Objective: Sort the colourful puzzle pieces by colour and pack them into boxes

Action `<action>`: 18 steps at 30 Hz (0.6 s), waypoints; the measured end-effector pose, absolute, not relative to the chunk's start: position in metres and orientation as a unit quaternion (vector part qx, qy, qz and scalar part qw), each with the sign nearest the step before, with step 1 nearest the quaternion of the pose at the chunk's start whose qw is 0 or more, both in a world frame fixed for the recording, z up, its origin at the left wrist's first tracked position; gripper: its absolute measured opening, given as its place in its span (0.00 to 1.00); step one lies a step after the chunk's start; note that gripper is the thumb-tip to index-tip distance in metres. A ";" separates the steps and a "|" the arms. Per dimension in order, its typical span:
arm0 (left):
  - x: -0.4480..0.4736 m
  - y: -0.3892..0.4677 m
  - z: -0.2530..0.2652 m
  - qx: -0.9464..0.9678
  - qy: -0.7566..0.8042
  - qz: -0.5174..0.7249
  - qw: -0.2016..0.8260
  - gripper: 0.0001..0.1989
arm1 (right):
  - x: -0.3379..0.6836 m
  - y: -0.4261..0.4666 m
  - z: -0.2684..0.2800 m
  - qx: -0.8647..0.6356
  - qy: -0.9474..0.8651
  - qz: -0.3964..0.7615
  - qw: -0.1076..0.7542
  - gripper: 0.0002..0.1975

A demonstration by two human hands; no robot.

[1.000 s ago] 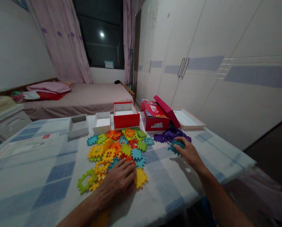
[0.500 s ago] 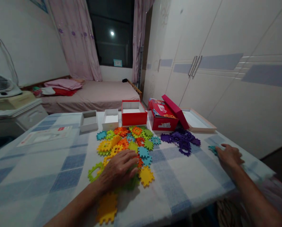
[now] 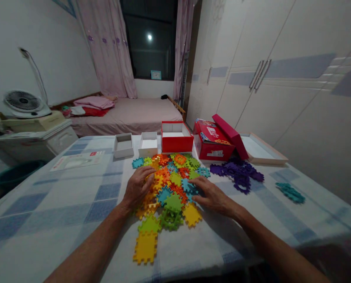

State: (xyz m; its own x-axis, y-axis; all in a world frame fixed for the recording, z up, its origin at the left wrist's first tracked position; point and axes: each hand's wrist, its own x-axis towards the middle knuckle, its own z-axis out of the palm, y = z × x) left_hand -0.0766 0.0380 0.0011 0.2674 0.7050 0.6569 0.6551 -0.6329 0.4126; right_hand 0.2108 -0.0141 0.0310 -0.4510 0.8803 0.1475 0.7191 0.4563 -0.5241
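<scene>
A heap of plastic gear-edged pieces lies in the middle of the table, with a green piece [image 3: 173,201], a yellow piece [image 3: 146,247] and orange and blue ones among them. My left hand [image 3: 136,188] rests on the heap's left side, over yellow and orange pieces, thumb apart from the fingers; its fingertips partly cover the pieces. From the right, my right hand [image 3: 213,195] reaches to a blue piece [image 3: 187,185], thumb and fingers apart and touching the edge of the heap. Purple pieces [image 3: 237,173] form a separate pile at the right. Farther right are teal pieces [image 3: 291,192].
Behind the heap stand a grey box [image 3: 124,151], a white box [image 3: 148,149] and an open red box [image 3: 177,145]. A larger red box [image 3: 213,147] has a lid leaning on it, beside a shallow tray [image 3: 269,160]. A paper sheet [image 3: 78,161] lies left.
My right hand has left the teal pieces and moved left to the heap. My left hand has shifted from the heap's front to its left side. The camera view has turned slightly left.
</scene>
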 end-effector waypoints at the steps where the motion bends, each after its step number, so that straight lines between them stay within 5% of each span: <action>1: -0.076 0.038 0.001 0.793 0.427 0.434 0.028 0.12 | 0.204 -0.013 0.028 -0.485 -0.831 0.188 0.196 0.24; 12: -0.054 0.017 0.009 0.887 0.326 0.328 0.012 0.14 | 0.208 0.004 0.014 -0.595 -0.722 0.121 0.332 0.10; 18: -0.052 0.016 0.005 0.885 0.340 0.318 0.015 0.11 | 0.211 -0.016 0.027 -0.580 -0.754 0.228 0.209 0.07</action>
State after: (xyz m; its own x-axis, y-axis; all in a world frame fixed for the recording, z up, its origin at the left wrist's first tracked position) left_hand -0.0515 0.0162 0.0047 0.5675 0.6109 0.5520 0.5920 -0.7687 0.2422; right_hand 0.2109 -0.0162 0.0268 -0.2398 0.9695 0.0499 0.7794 0.2229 -0.5856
